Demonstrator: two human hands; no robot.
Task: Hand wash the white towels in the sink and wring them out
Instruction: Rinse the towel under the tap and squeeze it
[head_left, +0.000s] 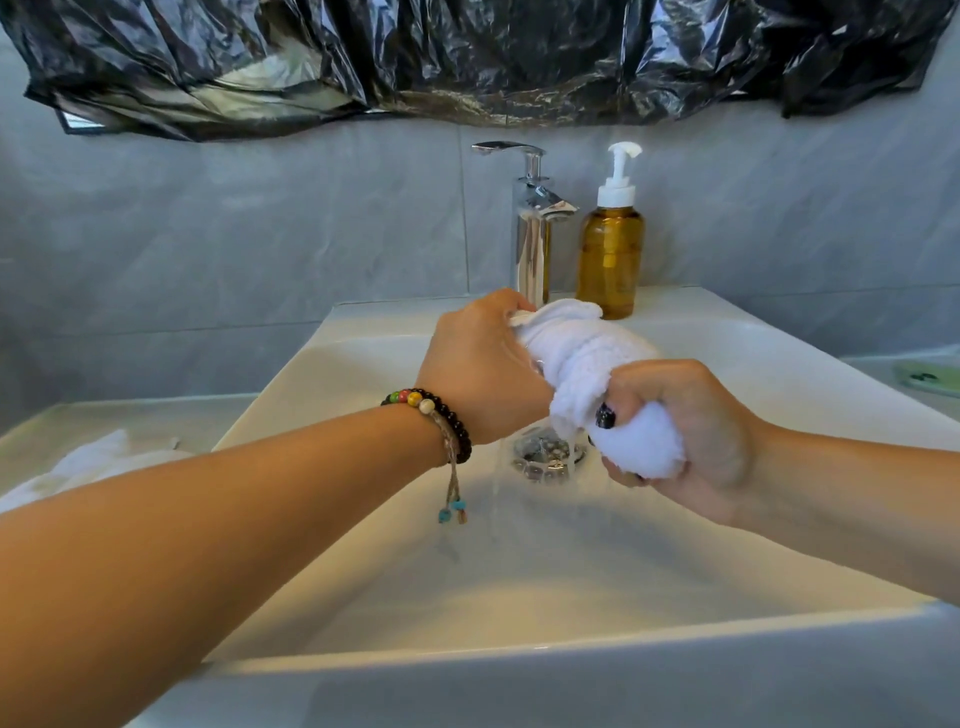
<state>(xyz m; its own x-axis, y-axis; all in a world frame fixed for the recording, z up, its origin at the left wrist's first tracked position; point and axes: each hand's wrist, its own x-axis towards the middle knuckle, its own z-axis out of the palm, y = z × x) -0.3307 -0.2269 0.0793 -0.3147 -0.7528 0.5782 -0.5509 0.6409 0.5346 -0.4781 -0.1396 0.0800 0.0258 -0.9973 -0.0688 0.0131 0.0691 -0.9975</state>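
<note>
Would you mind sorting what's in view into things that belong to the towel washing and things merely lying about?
In use: white towel, twisted between left hand and right hand; sink; faucet; second towel on the counter.

Lying about: amber pump bottle; black plastic sheet; green object, far right.

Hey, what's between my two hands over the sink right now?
In the head view, the twisted white towel spans the stretch between the left hand and the right hand; each grips one end. Water drips from it toward the drain.
</note>
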